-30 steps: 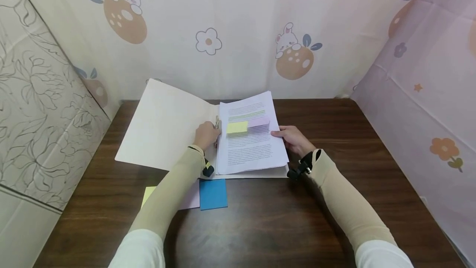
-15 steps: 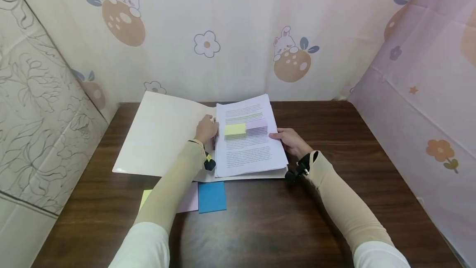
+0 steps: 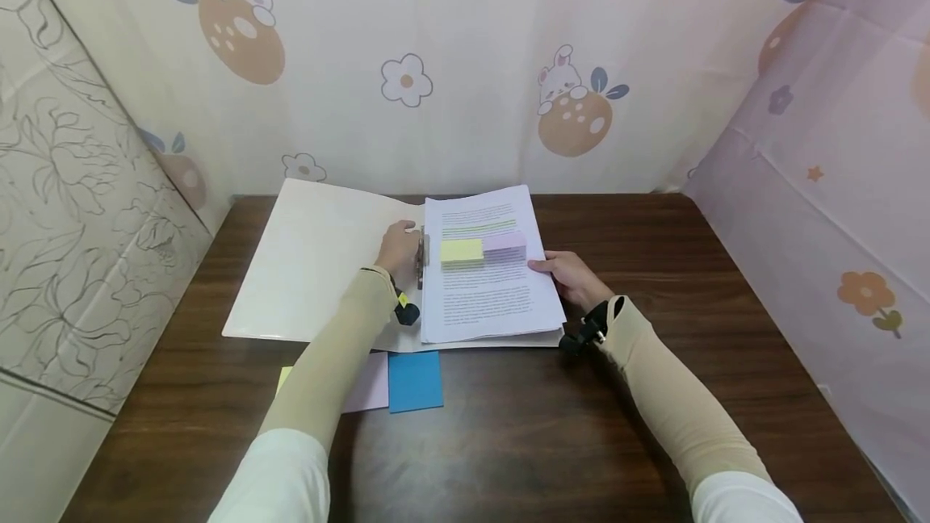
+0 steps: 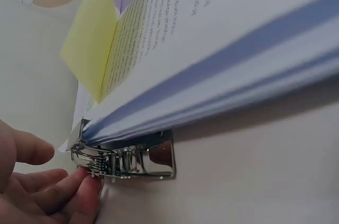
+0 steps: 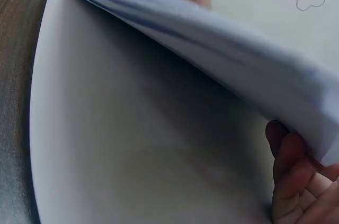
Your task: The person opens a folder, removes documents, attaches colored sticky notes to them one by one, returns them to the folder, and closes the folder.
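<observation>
A white folder point(image 3: 312, 265) lies spread on the table, its cover turned to the left. On its right half is a stack of printed sheets point(image 3: 483, 301) bearing a yellow sticky note point(image 3: 461, 252) and a purple sticky note point(image 3: 503, 242). My left hand point(image 3: 398, 250) is at the metal clip point(image 4: 137, 158) along the folder's spine. There its fingertips touch the clip's near end while the thumb stands apart. My right hand point(image 3: 574, 274) pinches the stack's right edge, thumb above and fingers beneath. In the right wrist view that edge is lifted off the folder.
In front of the folder lie a blue note pad point(image 3: 416, 382), a purple note pad point(image 3: 369, 384) and a yellow one point(image 3: 284, 375), partly covered by the left forearm. A patterned curtain point(image 3: 479, 135) hangs behind the dark wooden table point(image 3: 508, 442).
The folder's cover has sunk lower on the left. My left hand has drawn slightly left, so more of the clip shows. My right hand keeps its hold on the sheets.
</observation>
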A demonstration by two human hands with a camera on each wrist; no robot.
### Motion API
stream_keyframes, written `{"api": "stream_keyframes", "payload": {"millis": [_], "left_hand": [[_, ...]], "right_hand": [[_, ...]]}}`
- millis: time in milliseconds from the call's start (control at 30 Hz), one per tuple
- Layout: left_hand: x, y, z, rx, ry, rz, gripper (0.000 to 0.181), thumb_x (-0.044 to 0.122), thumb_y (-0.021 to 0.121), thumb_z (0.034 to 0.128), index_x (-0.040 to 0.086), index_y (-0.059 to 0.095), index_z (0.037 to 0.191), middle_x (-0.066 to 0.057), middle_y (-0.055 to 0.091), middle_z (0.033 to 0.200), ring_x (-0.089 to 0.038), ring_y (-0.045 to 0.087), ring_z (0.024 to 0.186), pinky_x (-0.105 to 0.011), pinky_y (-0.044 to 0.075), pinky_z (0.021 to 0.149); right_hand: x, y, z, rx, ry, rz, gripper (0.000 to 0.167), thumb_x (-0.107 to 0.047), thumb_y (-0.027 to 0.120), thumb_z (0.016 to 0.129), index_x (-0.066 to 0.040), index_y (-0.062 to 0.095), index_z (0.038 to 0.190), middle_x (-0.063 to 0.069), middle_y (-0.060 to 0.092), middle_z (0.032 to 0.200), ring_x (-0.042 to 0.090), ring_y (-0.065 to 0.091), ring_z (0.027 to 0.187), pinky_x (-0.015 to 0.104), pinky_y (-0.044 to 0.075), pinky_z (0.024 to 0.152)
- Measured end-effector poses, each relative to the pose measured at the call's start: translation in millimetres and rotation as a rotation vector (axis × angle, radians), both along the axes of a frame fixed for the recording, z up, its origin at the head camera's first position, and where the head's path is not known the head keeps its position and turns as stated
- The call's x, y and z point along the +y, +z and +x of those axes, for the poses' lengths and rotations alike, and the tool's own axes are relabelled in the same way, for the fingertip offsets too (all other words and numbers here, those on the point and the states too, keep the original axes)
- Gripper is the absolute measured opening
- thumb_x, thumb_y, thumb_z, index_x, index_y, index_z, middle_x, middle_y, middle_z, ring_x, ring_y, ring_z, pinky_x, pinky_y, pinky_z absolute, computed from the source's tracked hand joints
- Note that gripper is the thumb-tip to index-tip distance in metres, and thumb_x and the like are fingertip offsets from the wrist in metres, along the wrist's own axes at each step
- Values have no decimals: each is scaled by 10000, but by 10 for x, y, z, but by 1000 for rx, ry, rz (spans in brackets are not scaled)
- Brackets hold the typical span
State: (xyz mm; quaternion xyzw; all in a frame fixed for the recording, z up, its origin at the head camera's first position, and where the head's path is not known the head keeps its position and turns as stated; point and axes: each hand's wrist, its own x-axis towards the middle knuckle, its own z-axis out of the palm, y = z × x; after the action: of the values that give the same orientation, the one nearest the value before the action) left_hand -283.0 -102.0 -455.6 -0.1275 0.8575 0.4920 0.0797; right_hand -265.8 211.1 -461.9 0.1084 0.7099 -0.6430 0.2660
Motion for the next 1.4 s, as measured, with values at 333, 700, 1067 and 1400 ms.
{"api": "stream_keyframes", "payload": {"millis": [333,700,1067,1400], "left_hand": [[-8,-43,-42,42,75,5,437,166,483,965,19,504,1376,-185,540,1387,-332,509,1290,-460,432,1062],[-102,-15,81,115,106,70,424,374,433,1024,56,659,1189,-122,662,1185,-259,578,1066,-410,473,935],[-164,56,257,178,2,-8,422,367,443,1013,47,670,1168,-146,675,1188,-306,575,1185,-471,435,1029],[-230,77,426,151,-128,-73,404,363,536,966,36,682,1155,-142,685,1189,-303,596,1167,-463,453,1015]], "right_hand": [[-36,20,19,7,-7,-27,495,-131,584,965,9,447,1420,-61,707,850,97,683,792,260,553,697],[-37,22,20,3,-15,-6,487,-139,594,959,-11,467,1412,-50,706,872,104,686,802,264,554,704],[7,-40,9,-2,-5,14,497,-162,588,968,-38,457,1431,-44,694,935,102,679,836,261,548,730],[47,-56,-5,-38,13,35,518,-158,603,960,-45,450,1441,10,680,1037,122,673,859,265,550,750]]}}
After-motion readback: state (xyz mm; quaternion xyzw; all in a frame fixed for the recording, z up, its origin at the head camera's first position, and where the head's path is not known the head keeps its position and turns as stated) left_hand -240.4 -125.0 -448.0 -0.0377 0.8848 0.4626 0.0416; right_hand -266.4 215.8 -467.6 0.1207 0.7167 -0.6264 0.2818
